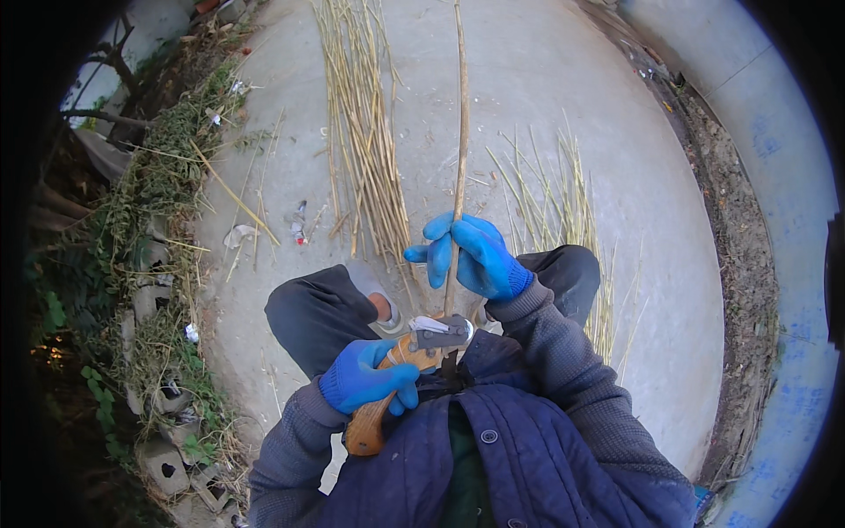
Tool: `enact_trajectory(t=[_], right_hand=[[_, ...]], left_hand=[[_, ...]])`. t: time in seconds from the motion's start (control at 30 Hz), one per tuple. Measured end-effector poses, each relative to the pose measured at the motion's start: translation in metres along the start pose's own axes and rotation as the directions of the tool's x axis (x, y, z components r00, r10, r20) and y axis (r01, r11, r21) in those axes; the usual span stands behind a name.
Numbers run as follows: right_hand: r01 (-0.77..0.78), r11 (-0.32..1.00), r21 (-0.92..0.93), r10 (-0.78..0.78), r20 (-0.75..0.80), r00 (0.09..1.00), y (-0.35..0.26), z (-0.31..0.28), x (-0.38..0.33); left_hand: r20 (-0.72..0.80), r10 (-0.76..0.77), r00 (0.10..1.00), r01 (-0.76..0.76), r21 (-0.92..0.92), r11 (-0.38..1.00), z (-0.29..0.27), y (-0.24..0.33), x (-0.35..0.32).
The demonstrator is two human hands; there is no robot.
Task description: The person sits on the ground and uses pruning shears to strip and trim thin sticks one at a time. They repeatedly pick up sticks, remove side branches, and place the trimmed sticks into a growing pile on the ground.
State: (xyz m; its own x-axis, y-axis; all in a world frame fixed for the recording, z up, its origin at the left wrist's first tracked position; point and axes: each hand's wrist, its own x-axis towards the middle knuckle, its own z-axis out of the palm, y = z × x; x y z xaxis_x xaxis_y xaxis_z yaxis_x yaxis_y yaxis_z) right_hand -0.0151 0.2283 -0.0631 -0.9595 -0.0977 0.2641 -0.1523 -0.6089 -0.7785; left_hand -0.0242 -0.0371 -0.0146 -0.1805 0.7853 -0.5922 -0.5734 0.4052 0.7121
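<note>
My left hand (368, 377), in a blue glove, is closed round a wooden-handled tool (363, 433) held close to my lap. The handle is curved, and a grey metal head (447, 334) is fixed at its upper end. My right hand (482, 257), also gloved in blue, grips a long thin brown stalk (462, 114) between thumb and fingers. That stalk stands out away from me, its far end running past the top of the view. Its near end comes down to the metal head; whether they touch I cannot tell.
A bundle of dry stalks (365, 150) lies ahead on the concrete floor (440, 53). Paler, thinner stalks (563, 194) lie to the right by my knee. Weeds and hollow blocks (163, 465) line the left edge; a pale wall (779, 150) curves along the right.
</note>
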Motion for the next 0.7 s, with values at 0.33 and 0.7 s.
enact_trajectory(t=[0.33, 0.7], right_hand=[[-0.112, 0.987, 0.117, 0.123, -0.088, 0.989, -0.027, 0.009, 0.001], [0.021, 0.991, 0.130, 0.037, -0.427, 0.903, -0.071, 0.013, 0.130]], left_hand=[[-0.036, 0.028, 0.999, -0.023, 0.132, 0.991, 0.009, 0.005, -0.004], [-0.171, 0.218, 0.961, -0.171, 0.254, 0.952, -0.024, 0.055, 0.011]])
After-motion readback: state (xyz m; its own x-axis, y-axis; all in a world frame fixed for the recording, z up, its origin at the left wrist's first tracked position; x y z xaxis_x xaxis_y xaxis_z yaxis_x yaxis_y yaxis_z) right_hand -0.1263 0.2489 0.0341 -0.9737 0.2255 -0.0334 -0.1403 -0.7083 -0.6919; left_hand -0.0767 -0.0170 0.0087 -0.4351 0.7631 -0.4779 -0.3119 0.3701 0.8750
